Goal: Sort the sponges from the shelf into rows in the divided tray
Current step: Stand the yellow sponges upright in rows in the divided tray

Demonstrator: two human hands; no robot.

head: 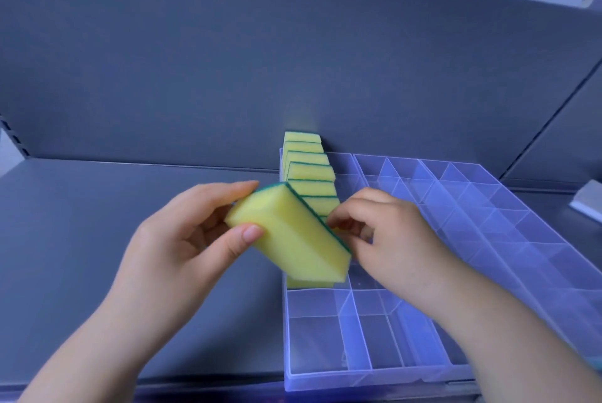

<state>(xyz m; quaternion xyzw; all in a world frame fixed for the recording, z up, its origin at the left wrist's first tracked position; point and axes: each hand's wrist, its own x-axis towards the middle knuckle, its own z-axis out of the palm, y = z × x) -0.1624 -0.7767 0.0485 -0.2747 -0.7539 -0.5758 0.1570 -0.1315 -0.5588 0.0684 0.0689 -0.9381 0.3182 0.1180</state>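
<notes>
dim bluish light | soft focus | wide-angle bending at edges

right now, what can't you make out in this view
Head view only.
- Near end of the sponge row: hidden behind the held sponge in the left hand, so no count.
- What the right hand touches: its curled fingers hide it.
- Right side of the clear tray: cut off by the frame edge.

Grey back panel (pixel 228 60) — slotted upright (pixel 13 138) at left edge, pale slab (pixel 588 202) far right
</notes>
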